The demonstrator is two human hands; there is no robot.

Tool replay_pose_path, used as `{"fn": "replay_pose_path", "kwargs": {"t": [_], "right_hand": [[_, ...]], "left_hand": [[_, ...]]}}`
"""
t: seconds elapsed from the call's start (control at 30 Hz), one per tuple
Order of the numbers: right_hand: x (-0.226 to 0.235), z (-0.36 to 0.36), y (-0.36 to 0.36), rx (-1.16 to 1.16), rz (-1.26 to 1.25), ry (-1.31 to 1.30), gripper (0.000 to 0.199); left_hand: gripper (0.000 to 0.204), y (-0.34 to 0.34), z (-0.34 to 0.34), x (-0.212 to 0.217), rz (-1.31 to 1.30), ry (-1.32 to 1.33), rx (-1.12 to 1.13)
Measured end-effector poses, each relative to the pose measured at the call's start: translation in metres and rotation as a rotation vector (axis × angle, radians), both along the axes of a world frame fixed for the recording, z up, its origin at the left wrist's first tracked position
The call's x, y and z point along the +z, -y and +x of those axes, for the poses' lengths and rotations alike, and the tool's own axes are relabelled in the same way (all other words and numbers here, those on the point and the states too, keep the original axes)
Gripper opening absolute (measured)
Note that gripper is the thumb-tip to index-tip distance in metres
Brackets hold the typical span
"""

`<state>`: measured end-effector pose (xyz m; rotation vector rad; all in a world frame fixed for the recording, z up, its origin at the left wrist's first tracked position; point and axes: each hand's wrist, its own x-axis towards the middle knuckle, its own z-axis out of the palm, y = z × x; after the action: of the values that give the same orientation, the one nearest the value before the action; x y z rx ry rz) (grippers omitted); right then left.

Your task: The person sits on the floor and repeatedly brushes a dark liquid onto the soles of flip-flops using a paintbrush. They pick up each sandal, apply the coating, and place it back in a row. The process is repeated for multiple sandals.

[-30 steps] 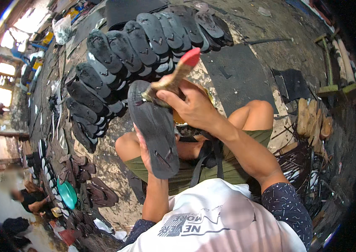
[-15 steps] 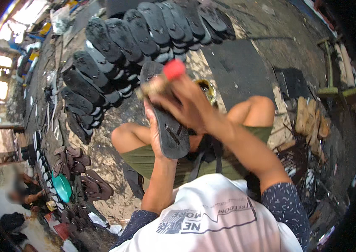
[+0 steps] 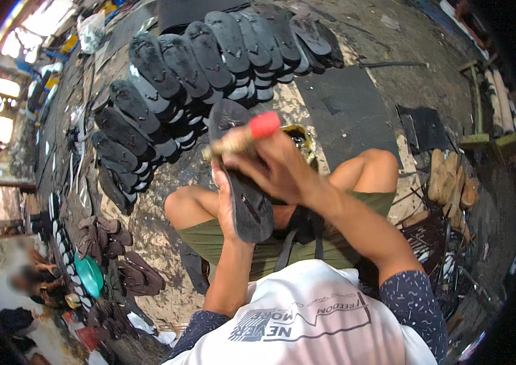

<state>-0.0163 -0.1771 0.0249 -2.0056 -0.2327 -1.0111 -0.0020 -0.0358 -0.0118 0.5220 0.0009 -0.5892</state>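
Head view: the dark sandal sole [image 3: 251, 226] above the lap [image 3: 263, 254] looks light, bendy and perhaps slick on top, best held by its edges, as the left hand [image 3: 226, 205] has fingers clamped along its left side and the right hand [image 3: 278, 160] grips the red-ended brush [image 3: 242, 139].

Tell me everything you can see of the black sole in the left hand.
The black sole is long, flat and round-ended, matt, and looks like rubber or foam. A slit-like mark shows toward its near end, which lies over the green shorts in this view. It slants, far end leaning left, broad face toward the camera. The left hand grips its left edge; the right hand holds a red-tipped brush across its far half; blur hides whether bristles touch.
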Motion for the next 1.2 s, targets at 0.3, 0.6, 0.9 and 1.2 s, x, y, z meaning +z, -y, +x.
{"fn": "replay_pose_path", "kwargs": {"t": [0.3,0.6,0.9,1.2], "right_hand": [[-0.003,-0.007,-0.025,0.304,0.483,-0.163,0.018],[-0.008,-0.016,-0.016,0.109,0.319,-0.287,0.023],[0.015,-0.027,-0.009,0.067,0.854,-0.382,0.031],[-0.080,-0.047,0.125,-0.387,0.925,-0.231,0.031]], "left_hand": [[0.065,-0.037,0.000,-0.013,0.136,0.272,0.024],[0.063,-0.058,0.004,-0.022,0.047,0.106,0.076],[0.072,-0.105,0.070,-0.009,-0.098,0.109,0.089],[0.064,-0.318,0.066,-0.070,0.213,-0.535,0.630]]}}
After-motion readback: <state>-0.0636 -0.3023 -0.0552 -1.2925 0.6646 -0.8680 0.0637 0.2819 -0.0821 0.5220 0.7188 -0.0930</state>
